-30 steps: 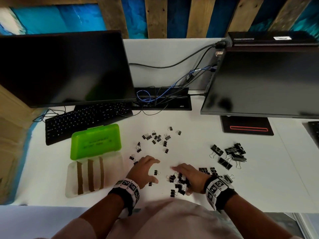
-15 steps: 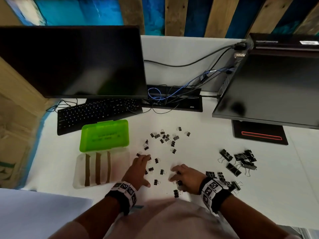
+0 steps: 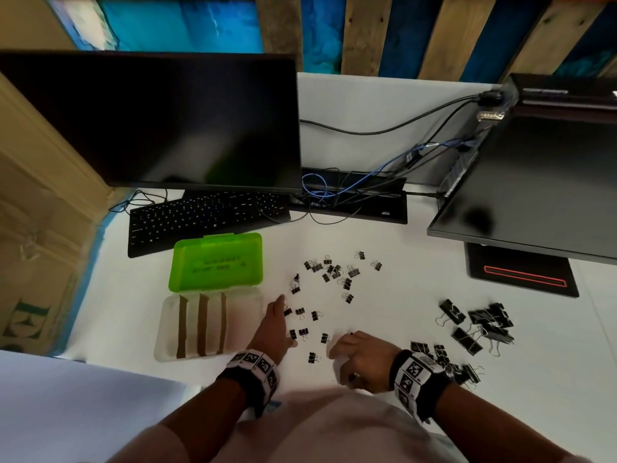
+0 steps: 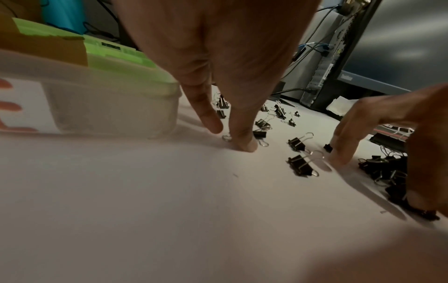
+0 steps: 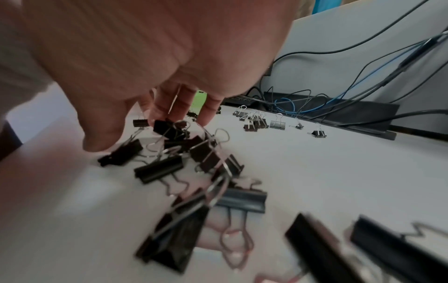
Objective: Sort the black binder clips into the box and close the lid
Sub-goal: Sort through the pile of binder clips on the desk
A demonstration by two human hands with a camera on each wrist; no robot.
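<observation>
Box (image 3: 213, 329) lies open just left of the left hand (image 3: 272, 330), whose straight fingers touch the desk (image 3: 384, 315). Binder clips (image 3: 302, 334) lie scattered between both hands. Right hand (image 3: 359, 360) hovers loosely curled, holding nothing.

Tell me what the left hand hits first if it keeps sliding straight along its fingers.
Probably the small binder clip just beyond the fingertips of the left hand. The open box lies beside that line, not across it, though depth is uncertain.

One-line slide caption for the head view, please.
Both hands, left hand and right hand, spread small binder clips on a white desk beside the open green-lidded box.
</observation>
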